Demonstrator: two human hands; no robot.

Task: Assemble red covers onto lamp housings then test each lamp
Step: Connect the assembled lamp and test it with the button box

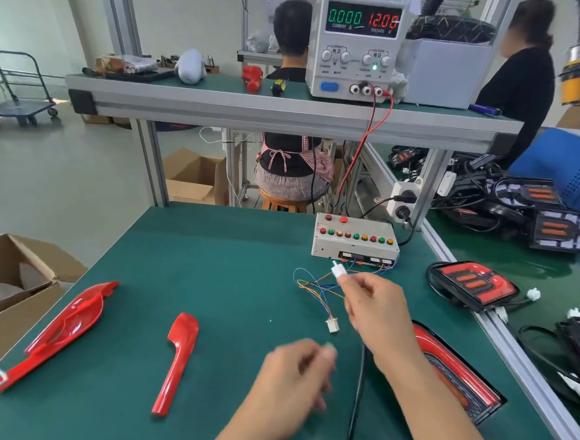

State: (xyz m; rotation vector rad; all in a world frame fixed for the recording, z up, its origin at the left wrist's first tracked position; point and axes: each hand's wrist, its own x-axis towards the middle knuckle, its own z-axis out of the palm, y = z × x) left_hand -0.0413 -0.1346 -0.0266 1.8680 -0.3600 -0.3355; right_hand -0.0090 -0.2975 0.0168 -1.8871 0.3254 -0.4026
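My right hand [370, 302] pinches a white connector [338, 270] on thin coloured wires that run from the grey test box [354, 239]. A second white connector [332, 325] lies loose on the mat. My left hand [297, 371] is blurred, fingers curled round something small and pale; I cannot tell what. An assembled lamp with a red cover [456, 372] lies under my right forearm, its black cable [358, 396] running toward me. Two loose red covers lie on the mat to the left: a large one [68, 328] and a narrow one [177, 359].
The power supply [357, 42] on the upper shelf reads 0.000 A and 12.00 V. Another assembled lamp [471, 284] sits at the right edge, with several housings [556, 221] beyond the rail. An open cardboard box [13, 279] stands left. Two people are behind the bench.
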